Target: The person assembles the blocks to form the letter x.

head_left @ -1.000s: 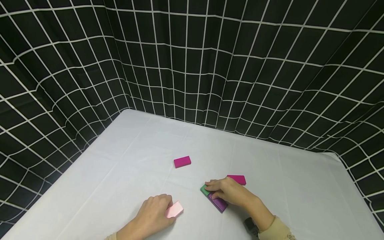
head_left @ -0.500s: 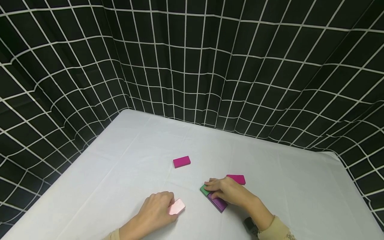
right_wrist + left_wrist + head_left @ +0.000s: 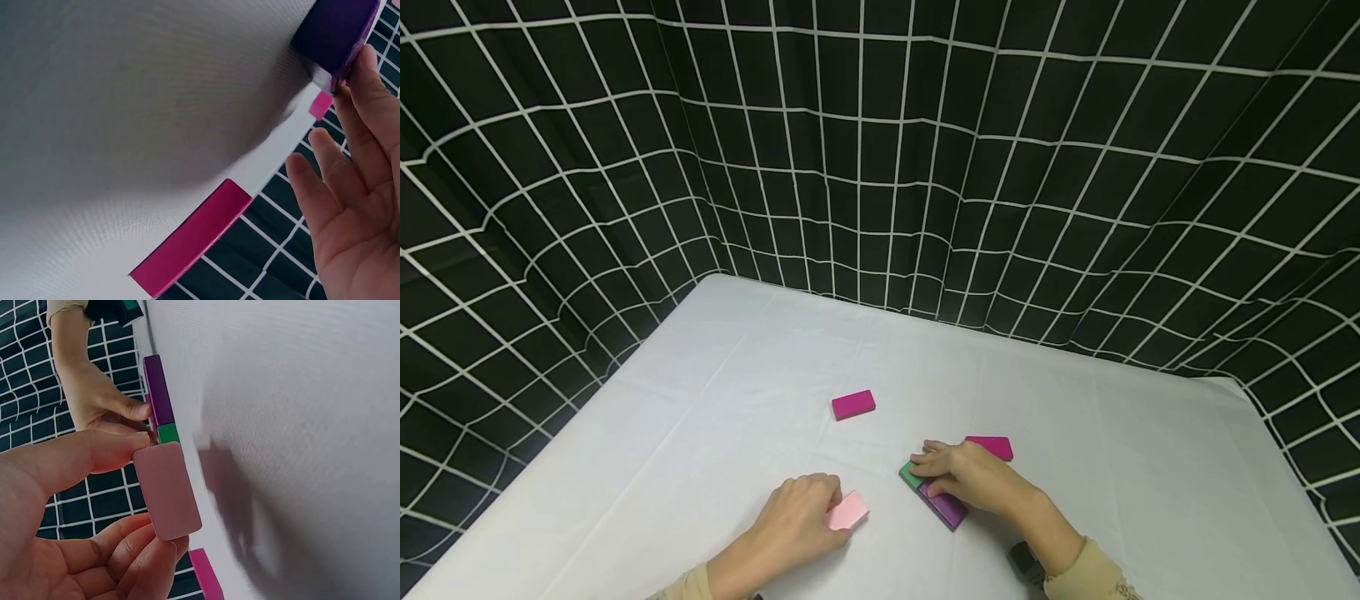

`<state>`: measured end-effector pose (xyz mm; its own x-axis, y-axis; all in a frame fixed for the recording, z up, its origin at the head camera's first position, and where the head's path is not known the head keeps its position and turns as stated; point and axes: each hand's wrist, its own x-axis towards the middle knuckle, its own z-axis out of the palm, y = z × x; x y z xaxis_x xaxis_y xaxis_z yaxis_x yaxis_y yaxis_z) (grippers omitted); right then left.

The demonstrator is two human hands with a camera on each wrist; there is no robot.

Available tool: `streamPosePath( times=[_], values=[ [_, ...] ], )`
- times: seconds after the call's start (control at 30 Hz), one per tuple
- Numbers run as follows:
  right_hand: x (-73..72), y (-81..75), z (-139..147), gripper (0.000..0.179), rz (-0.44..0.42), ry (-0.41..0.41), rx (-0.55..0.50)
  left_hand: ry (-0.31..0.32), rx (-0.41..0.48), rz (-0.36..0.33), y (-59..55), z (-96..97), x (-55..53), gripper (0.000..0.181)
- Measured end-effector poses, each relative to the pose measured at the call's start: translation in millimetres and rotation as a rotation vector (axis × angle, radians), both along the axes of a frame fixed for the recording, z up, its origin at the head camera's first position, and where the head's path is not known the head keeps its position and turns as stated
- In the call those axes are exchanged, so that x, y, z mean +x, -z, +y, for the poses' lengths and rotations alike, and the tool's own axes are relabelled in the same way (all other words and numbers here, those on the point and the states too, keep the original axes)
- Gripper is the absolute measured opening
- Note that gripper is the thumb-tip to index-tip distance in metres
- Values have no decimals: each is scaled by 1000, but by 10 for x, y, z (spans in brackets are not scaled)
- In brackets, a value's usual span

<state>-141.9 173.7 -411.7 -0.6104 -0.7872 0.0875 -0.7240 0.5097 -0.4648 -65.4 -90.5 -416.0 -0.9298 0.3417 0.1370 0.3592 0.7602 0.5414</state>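
My left hand [image 3: 796,521] pinches a pale pink block [image 3: 849,512] by its two ends, thumb on one end and fingers on the other. In the left wrist view, the pink block [image 3: 167,490] is held off the white cloth and casts a shadow there. To the right, a green block [image 3: 913,475] and a longer purple block [image 3: 943,507] lie end to end in one line. My right hand [image 3: 973,477] rests over them, fingertips on the green block and thumb on the purple one. In the right wrist view, its remaining fingers [image 3: 331,165] are spread loosely.
One magenta block [image 3: 853,405] lies farther back on the white table [image 3: 760,358]. Another magenta block [image 3: 991,447] sits just behind my right hand, partly covered by it. A black curtain with a white grid [image 3: 865,167] surrounds the table's back and sides.
My left hand has moved a little forward and to the right with the pink block, closer to the green and purple blocks. The right hand and the other blocks have stayed in place.
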Motion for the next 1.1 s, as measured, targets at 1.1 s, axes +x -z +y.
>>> streamPosePath(
  times=[1.1],
  values=[
    [-11,-1,-9,32,-35,3,-2,22,7,-53,-1,193,-236,25]
  ],
)
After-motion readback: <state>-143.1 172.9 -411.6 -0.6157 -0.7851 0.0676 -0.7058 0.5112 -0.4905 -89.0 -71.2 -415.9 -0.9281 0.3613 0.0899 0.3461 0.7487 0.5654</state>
